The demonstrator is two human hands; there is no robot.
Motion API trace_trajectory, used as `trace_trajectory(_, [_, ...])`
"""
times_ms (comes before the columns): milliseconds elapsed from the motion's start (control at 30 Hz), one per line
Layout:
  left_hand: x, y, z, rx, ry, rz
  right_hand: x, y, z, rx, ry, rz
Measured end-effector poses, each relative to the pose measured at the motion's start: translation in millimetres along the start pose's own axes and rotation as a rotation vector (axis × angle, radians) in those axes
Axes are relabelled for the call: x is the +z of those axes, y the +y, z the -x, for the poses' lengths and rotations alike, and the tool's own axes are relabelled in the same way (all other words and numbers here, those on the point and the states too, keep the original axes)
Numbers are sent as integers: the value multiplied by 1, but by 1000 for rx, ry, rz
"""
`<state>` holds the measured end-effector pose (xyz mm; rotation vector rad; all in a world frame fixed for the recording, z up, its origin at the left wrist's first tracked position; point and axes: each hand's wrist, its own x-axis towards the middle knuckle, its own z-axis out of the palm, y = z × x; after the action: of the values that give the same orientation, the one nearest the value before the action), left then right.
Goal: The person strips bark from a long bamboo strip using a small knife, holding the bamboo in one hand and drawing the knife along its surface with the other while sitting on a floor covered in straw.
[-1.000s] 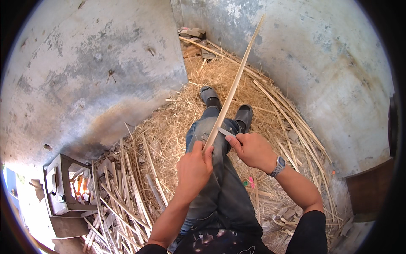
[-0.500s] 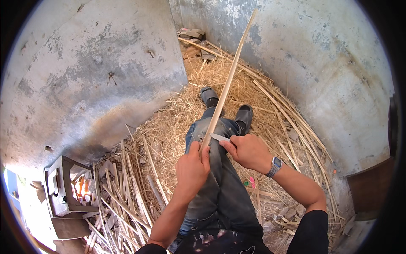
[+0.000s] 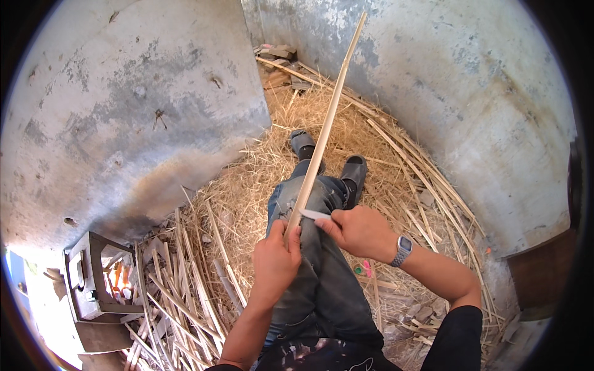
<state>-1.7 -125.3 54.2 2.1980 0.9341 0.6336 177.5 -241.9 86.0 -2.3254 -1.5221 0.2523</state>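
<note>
A long, pale strip of split wood or bamboo (image 3: 324, 134) slants up and away over my legs, its far end near the wall. My left hand (image 3: 276, 260) grips the strip's near end, thumb on top. In my right hand (image 3: 362, 232) is a knife (image 3: 314, 214), its short blade pointing left. The blade's tip meets the strip's right edge just beyond my left fingers. The knife's handle is hidden inside my right fist.
Shavings (image 3: 247, 179) cover the floor around my feet. Loose strips (image 3: 192, 272) are heaped at left, beside a wooden box-like frame (image 3: 93, 278). More long strips (image 3: 427, 170) line the curved base of the right wall (image 3: 470, 93). Bricks (image 3: 277, 52) lie in the far corner.
Both hands have shifted slightly down and left, along with the strip and the knife. The blade stays against the strip near my left hand.
</note>
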Motion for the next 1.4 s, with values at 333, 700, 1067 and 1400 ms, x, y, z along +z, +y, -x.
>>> trace_trajectory(333, [-13, 2, 11, 29, -33, -16, -5, 21, -18, 73, 41, -55])
trace_trajectory(700, [-18, 2, 14, 8, -60, -12, -4, 32, -24, 82, 20, -30])
trace_trajectory(1067, [-27, -6, 24, 25, -71, -3, 2, 18, -13, -1, 15, 26])
trace_trajectory(1400, [-41, -23, 49, 4, -91, 78, 2, 16, -18, 18, 42, 63])
